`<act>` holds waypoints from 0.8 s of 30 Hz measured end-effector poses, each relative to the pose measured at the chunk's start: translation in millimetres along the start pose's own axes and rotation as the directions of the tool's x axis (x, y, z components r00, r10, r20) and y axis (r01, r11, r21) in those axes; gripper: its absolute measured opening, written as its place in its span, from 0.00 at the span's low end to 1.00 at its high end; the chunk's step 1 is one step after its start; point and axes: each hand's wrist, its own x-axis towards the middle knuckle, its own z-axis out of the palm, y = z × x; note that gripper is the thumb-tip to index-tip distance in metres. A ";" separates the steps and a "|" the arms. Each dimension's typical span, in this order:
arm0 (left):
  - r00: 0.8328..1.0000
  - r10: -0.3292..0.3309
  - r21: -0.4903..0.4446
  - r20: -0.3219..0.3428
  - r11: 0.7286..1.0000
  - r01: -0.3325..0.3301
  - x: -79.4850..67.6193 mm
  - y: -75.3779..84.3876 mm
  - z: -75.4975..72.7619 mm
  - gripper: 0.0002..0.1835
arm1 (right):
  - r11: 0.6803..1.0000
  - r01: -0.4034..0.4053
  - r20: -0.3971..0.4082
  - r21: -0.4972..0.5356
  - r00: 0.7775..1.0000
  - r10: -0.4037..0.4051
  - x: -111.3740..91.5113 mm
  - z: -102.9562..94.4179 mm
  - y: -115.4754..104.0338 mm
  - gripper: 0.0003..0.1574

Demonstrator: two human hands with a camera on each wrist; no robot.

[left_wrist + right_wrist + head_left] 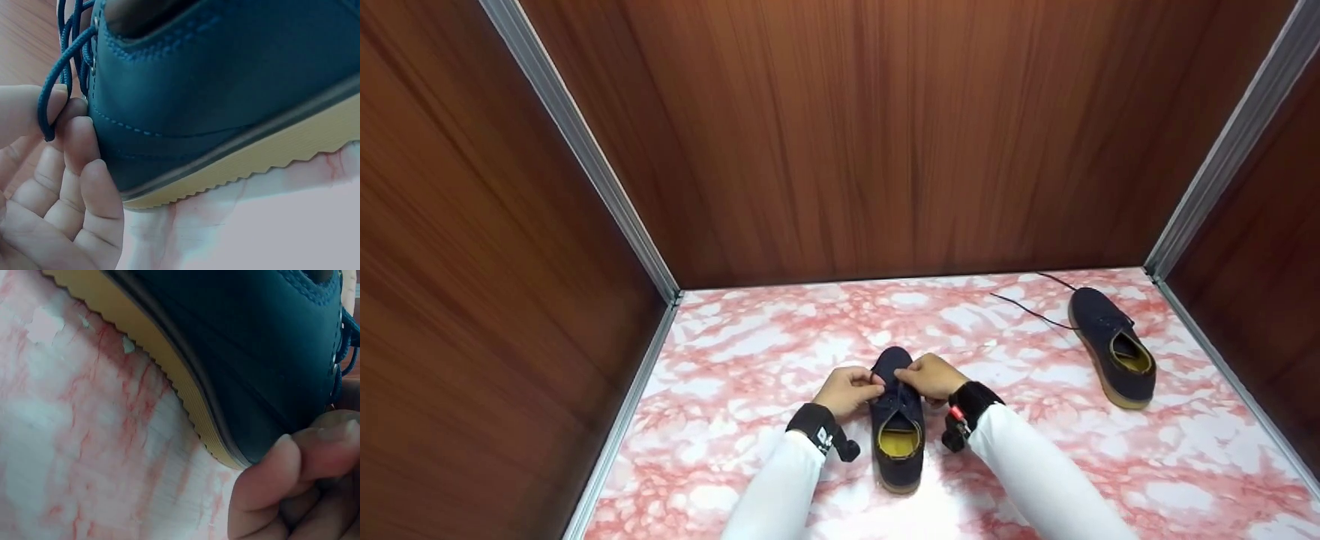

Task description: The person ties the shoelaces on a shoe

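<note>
A dark navy lace-up shoe (900, 472) with a yellow lining and a tan ridged sole stands upright, toe away from me, between my hands. My left hand (846, 390) is at the left of its front and pinches a blue shoelace (44, 109) between thumb and fingertips; the lace loops out of the eyelets. On the other side, my right hand (936, 375) has curled fingers pinched together against the front of the shoe, by the laces (350, 326). Its grip on the lace is partly hidden in the right wrist view.
A second dark shoe (1099, 322) stands at the right, its loose lace (1031, 310) trailing leftward over the red-and-white marbled surface (780, 337). Wood-grain panels (840, 150) with grey metal edging (585, 150) enclose the back and both sides.
</note>
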 end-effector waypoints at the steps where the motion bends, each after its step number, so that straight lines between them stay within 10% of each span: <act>1: 1.000 -0.001 -0.008 -0.001 1.000 0.001 -0.2 -0.5 -0.4 0.08 | 1.000 -0.016 -0.011 0.005 1.000 0.016 1.3 0.9 -0.6 0.28; 13: 1.000 -0.016 -0.058 0.005 0.998 0.016 -2.2 -6.1 -0.7 0.10 | 0.978 -0.135 -0.252 -0.158 0.963 0.092 5.9 13.4 -15.1 0.29; 24: 1.000 -0.014 -0.034 -0.016 0.999 0.013 -4.7 -4.0 -0.9 0.10 | 0.983 -0.104 -0.195 -0.152 0.978 0.073 8.0 9.3 -11.7 0.24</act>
